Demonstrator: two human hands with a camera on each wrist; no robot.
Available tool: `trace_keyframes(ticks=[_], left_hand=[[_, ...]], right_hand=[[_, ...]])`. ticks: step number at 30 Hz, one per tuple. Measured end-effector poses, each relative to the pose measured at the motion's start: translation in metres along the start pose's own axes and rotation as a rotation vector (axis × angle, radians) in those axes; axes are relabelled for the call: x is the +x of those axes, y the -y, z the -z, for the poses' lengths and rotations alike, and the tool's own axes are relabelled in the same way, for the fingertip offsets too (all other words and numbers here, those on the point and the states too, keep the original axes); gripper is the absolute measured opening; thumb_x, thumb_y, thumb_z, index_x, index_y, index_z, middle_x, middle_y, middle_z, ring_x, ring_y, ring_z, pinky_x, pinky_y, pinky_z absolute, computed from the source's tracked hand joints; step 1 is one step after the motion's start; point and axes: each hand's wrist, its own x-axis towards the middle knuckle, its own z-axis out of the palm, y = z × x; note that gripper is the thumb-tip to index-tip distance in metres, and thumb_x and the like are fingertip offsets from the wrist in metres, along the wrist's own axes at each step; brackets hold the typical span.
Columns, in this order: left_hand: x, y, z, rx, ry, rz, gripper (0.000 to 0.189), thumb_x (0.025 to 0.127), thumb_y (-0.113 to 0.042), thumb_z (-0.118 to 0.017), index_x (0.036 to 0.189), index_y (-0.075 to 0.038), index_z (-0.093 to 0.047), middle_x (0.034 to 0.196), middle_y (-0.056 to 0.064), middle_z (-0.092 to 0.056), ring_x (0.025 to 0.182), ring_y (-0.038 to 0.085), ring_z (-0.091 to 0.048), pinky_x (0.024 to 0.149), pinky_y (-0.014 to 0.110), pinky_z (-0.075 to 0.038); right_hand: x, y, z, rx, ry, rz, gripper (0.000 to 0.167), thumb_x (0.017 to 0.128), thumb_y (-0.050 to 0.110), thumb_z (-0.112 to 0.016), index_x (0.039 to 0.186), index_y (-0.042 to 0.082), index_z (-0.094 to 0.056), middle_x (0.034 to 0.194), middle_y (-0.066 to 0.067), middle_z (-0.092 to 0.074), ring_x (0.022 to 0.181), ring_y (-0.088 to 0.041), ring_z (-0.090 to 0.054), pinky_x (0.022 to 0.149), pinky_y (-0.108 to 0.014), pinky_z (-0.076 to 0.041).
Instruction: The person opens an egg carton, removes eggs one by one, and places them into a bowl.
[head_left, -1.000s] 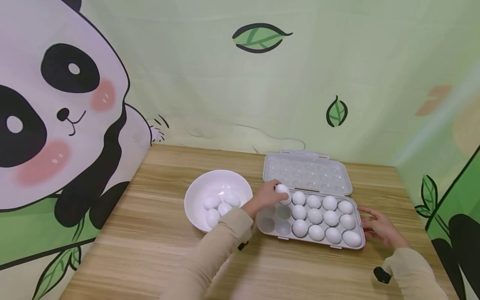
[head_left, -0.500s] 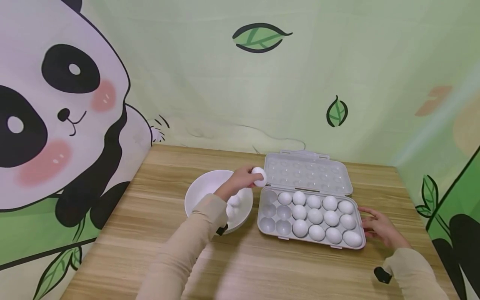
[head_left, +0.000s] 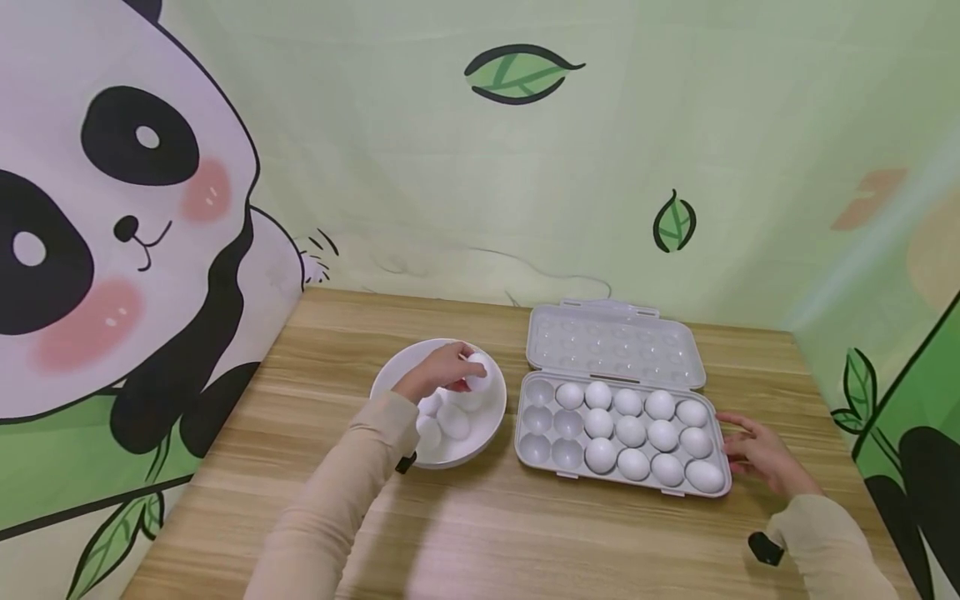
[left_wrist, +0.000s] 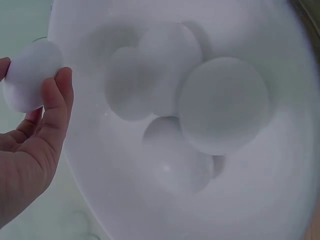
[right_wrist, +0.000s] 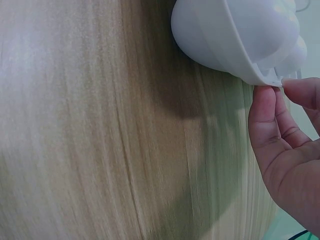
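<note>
A white egg (head_left: 478,373) is pinched between the thumb and fingertips of my left hand (head_left: 441,368), over the white bowl (head_left: 388,371). In the left wrist view that held egg (left_wrist: 32,75) appears at the left, above the bowl's rim. Several more white eggs (left_wrist: 222,106) lie together at the bottom of the bowl. To the right stands an open egg carton (head_left: 536,450) with several eggs in its cups; the left-end cups are bare. My right hand (head_left: 767,457) grips the carton's right edge, thumb on the rim and fingers below it in the right wrist view.
The carton's clear lid (head_left: 615,340) lies folded back behind it, near the wall. A wooden table (head_left: 480,542) carries everything. A green printed backdrop (head_left: 375,150) with a panda and leaves rises behind and at both sides.
My left hand has lifted an egg from the carton's back-left cup and carried it left over the bowl. The right hand has stayed at the carton's edge.
</note>
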Motion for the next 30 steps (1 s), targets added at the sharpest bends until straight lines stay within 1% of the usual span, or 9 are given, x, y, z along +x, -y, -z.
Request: trace_keyframes(ticks=[3, 6, 11, 17, 20, 24, 26, 30], left_hand=[[-0.001, 0.004, -0.001, 0.091, -0.005, -0.006, 0.029, 0.074, -0.020, -0.061, 0.095, -0.003, -0.050, 0.079, 0.003, -0.054, 0.059, 0.011, -0.053, 0.056, 0.019, -0.045], [-0.003, 0.007, -0.004, 0.205, -0.013, -0.005, 0.029, 0.073, -0.022, -0.062, 0.094, -0.004, -0.052, 0.076, 0.002, -0.055, 0.057, 0.010, -0.051, 0.053, 0.018, -0.043], [-0.002, 0.011, -0.009, 0.365, 0.006, 0.006, 0.032, 0.073, -0.025, -0.064, 0.096, -0.005, -0.053, 0.072, 0.002, -0.054, 0.054, 0.010, -0.051, 0.051, 0.018, -0.040], [0.000, 0.011, -0.016, 0.473, 0.022, -0.008, 0.035, 0.071, -0.025, -0.064, 0.099, -0.006, -0.054, 0.075, 0.003, -0.057, 0.056, 0.012, -0.053, 0.052, 0.020, -0.041], [-0.001, 0.010, -0.019, 0.517, 0.007, -0.019, 0.034, 0.070, -0.024, -0.065, 0.097, -0.006, -0.055, 0.077, 0.004, -0.057, 0.055, 0.013, -0.053, 0.052, 0.020, -0.042], [-0.002, 0.008, -0.024, 0.569, -0.021, -0.033, 0.030, 0.069, -0.023, -0.066, 0.091, -0.006, -0.055, 0.077, 0.004, -0.056, 0.055, 0.013, -0.052, 0.051, 0.021, -0.042], [-0.002, 0.007, -0.027, 0.612, -0.029, -0.049, 0.029, 0.069, -0.023, -0.066, 0.090, -0.006, -0.055, 0.077, 0.004, -0.056, 0.059, 0.014, -0.052, 0.053, 0.022, -0.042], [0.000, 0.008, -0.032, 0.727, -0.051, -0.101, 0.031, 0.067, -0.026, -0.066, 0.089, -0.007, -0.056, 0.080, 0.004, -0.056, 0.069, 0.016, -0.050, 0.061, 0.025, -0.040]], right_hand=[[0.000, 0.000, 0.000, 0.004, 0.000, 0.001, 0.057, 0.083, 0.002, -0.051, 0.134, 0.003, -0.025, 0.085, 0.005, -0.056, 0.073, -0.006, -0.054, 0.062, -0.028, -0.049], [0.000, -0.001, 0.000, 0.015, 0.001, 0.002, 0.055, 0.083, 0.002, -0.051, 0.134, 0.005, -0.028, 0.086, 0.004, -0.057, 0.073, -0.006, -0.054, 0.062, -0.028, -0.049], [0.001, -0.002, 0.001, 0.028, 0.004, 0.004, 0.053, 0.082, 0.003, -0.053, 0.132, 0.008, -0.033, 0.085, 0.004, -0.057, 0.072, -0.006, -0.054, 0.062, -0.027, -0.049], [0.000, -0.002, 0.001, 0.033, 0.003, 0.002, 0.052, 0.083, 0.004, -0.053, 0.131, 0.009, -0.035, 0.084, 0.004, -0.057, 0.072, -0.006, -0.054, 0.062, -0.027, -0.049], [0.000, -0.001, 0.001, 0.029, 0.002, -0.002, 0.054, 0.083, 0.003, -0.053, 0.132, 0.008, -0.033, 0.085, 0.005, -0.057, 0.073, -0.006, -0.054, 0.062, -0.027, -0.049], [0.001, -0.001, 0.001, 0.010, 0.003, -0.014, 0.058, 0.083, 0.003, -0.052, 0.135, 0.004, -0.025, 0.087, 0.004, -0.056, 0.074, -0.006, -0.053, 0.062, -0.028, -0.049], [0.001, -0.001, 0.001, 0.000, 0.002, -0.021, 0.060, 0.084, 0.003, -0.052, 0.135, 0.002, -0.022, 0.087, 0.004, -0.056, 0.074, -0.007, -0.053, 0.063, -0.028, -0.049], [0.000, 0.001, 0.000, -0.005, -0.001, -0.026, 0.060, 0.084, 0.003, -0.052, 0.136, 0.002, -0.022, 0.086, 0.006, -0.055, 0.074, -0.007, -0.053, 0.063, -0.029, -0.049]])
